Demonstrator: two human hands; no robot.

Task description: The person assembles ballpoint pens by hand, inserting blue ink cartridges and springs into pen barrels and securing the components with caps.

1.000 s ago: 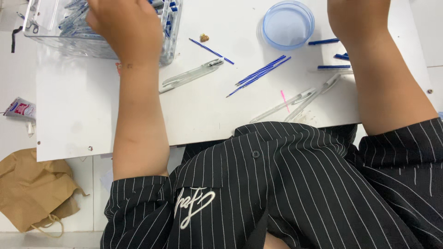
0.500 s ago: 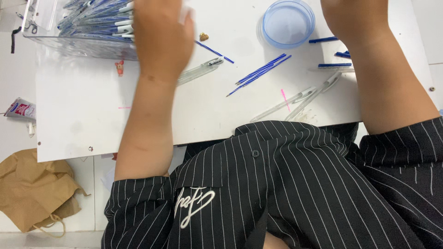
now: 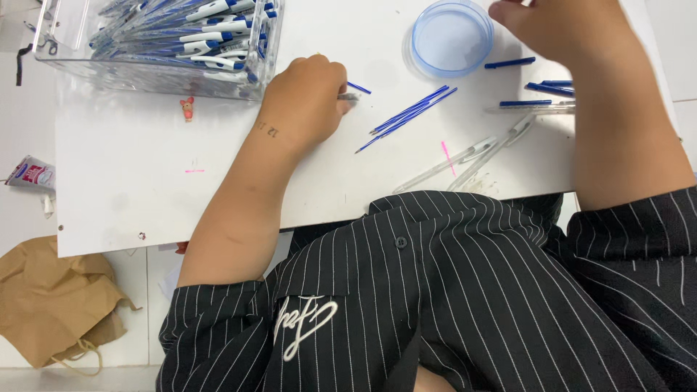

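My left hand (image 3: 305,98) rests on the white table (image 3: 145,203) with its fingers closed over a clear pen barrel (image 3: 348,96); only the barrel's grey tip shows. A short blue refill end (image 3: 359,88) lies just beyond it. Several thin blue refills (image 3: 410,116) lie to the right of that hand. My right hand (image 3: 559,33) is at the far right, beside a round blue dish (image 3: 451,36); its fingertips run to the frame's top edge and what they hold is hidden. Clear pen barrels (image 3: 465,160) lie near the front edge.
A clear box (image 3: 65,69) full of blue and white pens stands at the back left, a small pink figure (image 3: 187,107) in front of it. Short blue parts (image 3: 512,63) lie by my right forearm. A brown paper bag (image 3: 51,305) sits on the floor at left.
My left hand has come away from the clear box, moving down and right to the table, and now closes over the clear barrel that lay there. My right hand has barely moved.
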